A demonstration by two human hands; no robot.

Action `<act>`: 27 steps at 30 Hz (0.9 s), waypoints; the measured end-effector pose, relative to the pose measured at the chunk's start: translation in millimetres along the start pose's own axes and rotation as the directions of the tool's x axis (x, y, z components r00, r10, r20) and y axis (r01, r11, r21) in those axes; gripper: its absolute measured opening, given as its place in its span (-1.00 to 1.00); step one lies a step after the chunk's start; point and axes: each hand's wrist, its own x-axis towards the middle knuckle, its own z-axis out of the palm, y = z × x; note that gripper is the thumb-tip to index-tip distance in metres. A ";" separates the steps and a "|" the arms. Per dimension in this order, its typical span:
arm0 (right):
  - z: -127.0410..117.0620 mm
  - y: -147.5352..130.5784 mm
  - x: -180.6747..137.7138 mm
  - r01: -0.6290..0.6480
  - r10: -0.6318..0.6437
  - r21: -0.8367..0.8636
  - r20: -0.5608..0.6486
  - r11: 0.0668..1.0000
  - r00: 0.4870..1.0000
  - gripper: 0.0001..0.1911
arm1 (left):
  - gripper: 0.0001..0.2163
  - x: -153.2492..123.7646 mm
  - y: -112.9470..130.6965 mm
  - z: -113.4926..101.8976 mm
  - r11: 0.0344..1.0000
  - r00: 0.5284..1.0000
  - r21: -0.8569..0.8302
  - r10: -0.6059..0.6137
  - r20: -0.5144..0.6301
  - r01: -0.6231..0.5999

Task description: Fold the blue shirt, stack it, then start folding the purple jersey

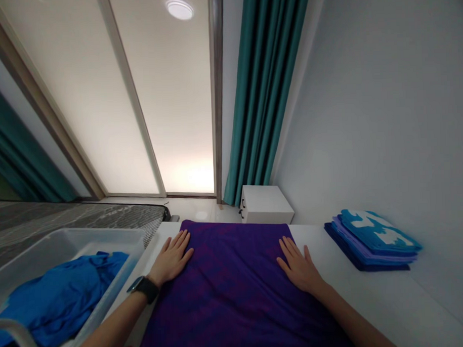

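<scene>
Flatly, left hand [170,259] and right hand [298,266] touching purple cloth [235,284], each grip spread apart

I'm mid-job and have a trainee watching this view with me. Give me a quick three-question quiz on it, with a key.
1. On which side is the watch worn? A) right; B) left; C) both.
2. True or false: the right hand is clenched in a fist.
3. Fill in: the folded stack lies to the ____ of the purple cloth.

Key:
1. B.
2. False: the right hand lies open, fingers spread, at the cloth's edge.
3. right.
</scene>
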 end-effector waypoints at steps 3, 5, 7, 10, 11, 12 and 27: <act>-3.3 4.9 12.4 0.002 -0.002 0.010 0.005 1.000 1.000 -0.31 | -0.44 10.3 -2.6 -1.7 1.000 1.000 -0.006 0.004 -0.008 -0.004; -5.5 9.0 22.9 -0.005 0.005 0.012 0.016 1.000 1.000 -0.32 | -0.45 20.2 -3.4 -3.9 1.000 1.000 -0.014 0.001 0.000 -0.001; -6.9 12.3 33.0 -0.018 0.018 0.016 0.029 1.000 0.999 -0.33 | -0.45 30.7 -2.4 -7.1 1.000 1.000 -0.022 -0.005 0.013 0.005; -7.3 14.2 43.6 -0.039 0.038 0.030 0.031 0.999 0.999 -0.35 | -0.43 43.0 -0.9 -11.1 0.999 0.999 -0.043 -0.019 0.043 0.021; -7.2 14.1 45.3 -0.045 0.045 0.038 0.018 0.998 0.999 -0.35 | -0.42 45.5 -1.4 -11.8 0.998 0.998 -0.057 -0.022 0.051 0.025; -7.4 13.8 46.1 -0.052 0.052 0.046 -0.003 0.998 0.999 -0.35 | -0.41 46.9 -2.6 -12.0 0.997 0.998 -0.076 -0.024 0.053 0.028; -16.6 -43.6 -5.8 0.027 -0.025 0.048 -0.045 0.998 0.999 -0.27 | -0.44 -4.1 43.2 -1.8 0.992 0.988 -0.043 0.112 -0.104 -0.117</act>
